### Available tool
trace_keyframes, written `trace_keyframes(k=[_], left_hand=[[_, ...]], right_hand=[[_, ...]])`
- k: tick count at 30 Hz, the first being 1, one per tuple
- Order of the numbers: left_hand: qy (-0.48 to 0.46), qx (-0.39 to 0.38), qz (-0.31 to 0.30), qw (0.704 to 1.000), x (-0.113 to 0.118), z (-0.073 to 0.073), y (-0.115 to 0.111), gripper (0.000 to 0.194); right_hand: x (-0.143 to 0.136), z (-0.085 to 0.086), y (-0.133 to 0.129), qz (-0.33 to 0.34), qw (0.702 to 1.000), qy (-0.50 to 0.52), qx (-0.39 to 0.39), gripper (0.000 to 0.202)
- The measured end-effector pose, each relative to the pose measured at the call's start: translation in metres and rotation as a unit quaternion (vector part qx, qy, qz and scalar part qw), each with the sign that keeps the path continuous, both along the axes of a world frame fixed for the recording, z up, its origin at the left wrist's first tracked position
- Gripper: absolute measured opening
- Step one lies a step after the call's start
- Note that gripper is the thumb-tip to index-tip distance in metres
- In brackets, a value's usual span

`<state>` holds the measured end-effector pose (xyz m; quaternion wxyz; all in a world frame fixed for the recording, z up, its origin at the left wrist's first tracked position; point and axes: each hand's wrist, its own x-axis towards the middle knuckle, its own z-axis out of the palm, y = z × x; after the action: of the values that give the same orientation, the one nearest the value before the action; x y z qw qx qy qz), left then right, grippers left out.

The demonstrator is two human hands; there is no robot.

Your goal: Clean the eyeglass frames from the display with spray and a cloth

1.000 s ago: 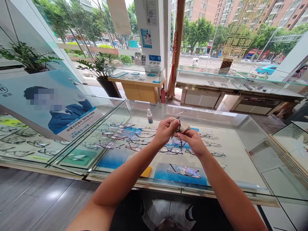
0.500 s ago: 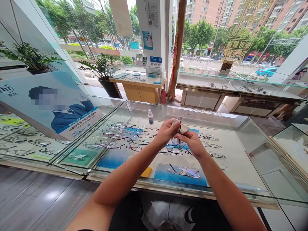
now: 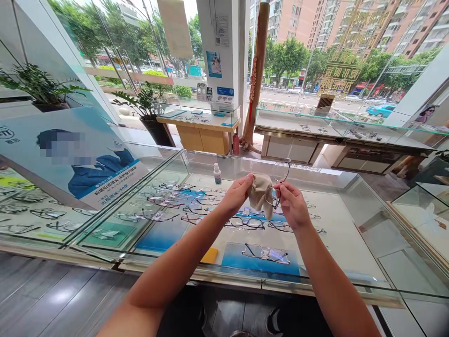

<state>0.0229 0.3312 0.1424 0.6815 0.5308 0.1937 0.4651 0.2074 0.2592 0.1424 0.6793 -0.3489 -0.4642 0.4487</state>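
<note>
Above the glass counter, my left hand (image 3: 239, 194) pinches a beige cloth (image 3: 260, 191) that hangs down loosely. Close on its right, my right hand (image 3: 292, 201) has its fingers closed on a pair of eyeglasses (image 3: 283, 173), which is turned upright beside the cloth. Behind my left hand a small white spray bottle (image 3: 217, 175) stands on the counter. Gold-rimmed glasses (image 3: 266, 253) lie near the front edge on a blue sheet (image 3: 228, 262). Rows of other glasses (image 3: 245, 223) lie beneath my hands.
The glass display counter (image 3: 345, 224) spans the front. A large poster board (image 3: 87, 154) leans at the left, over more glasses. A yellow item (image 3: 209, 255) lies near the front edge. Farther back are potted plants (image 3: 143, 100), a wooden post (image 3: 257, 70) and other display cases (image 3: 293, 145).
My hands have moved apart. The cloth now hangs open from my left hand, and the eyeglasses have shifted right and turned in my right hand. The view has shifted slightly.
</note>
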Motion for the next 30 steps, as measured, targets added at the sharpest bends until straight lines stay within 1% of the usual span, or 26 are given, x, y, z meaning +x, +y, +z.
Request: trace_keyframes(k=[2,6,10,14,19,24,30], left_hand=[[0.038,0.034,-0.023,0.998,0.000,-0.003,-0.004,0.060],[0.099,0.089,-0.054,0.990,0.001,-0.006,-0.013,0.062],[0.106,0.108,-0.081,0.985,0.003,-0.005,-0.019,0.061],[0.091,0.090,-0.085,0.988,0.008,-0.007,-0.023,0.060],[0.072,0.033,-0.074,0.994,0.014,-0.009,-0.025,0.060],[0.066,0.034,-0.050,0.996,0.014,-0.007,-0.025,0.057],[0.066,0.018,-0.046,0.997,0.014,-0.006,-0.025,0.059]], right_hand=[[0.000,-0.001,0.001,-0.006,1.000,0.005,-0.004,0.028],[-0.003,0.001,-0.002,0.010,1.000,-0.001,-0.019,0.035],[-0.008,0.004,-0.005,0.023,0.999,-0.005,-0.032,0.036],[-0.011,0.002,-0.004,0.034,0.999,0.003,-0.028,0.034],[-0.013,0.000,-0.002,0.037,0.999,-0.001,-0.030,0.033],[-0.013,0.001,-0.002,0.030,0.999,0.016,-0.039,0.028],[-0.015,-0.001,-0.002,0.049,0.997,0.040,-0.045,0.029]])
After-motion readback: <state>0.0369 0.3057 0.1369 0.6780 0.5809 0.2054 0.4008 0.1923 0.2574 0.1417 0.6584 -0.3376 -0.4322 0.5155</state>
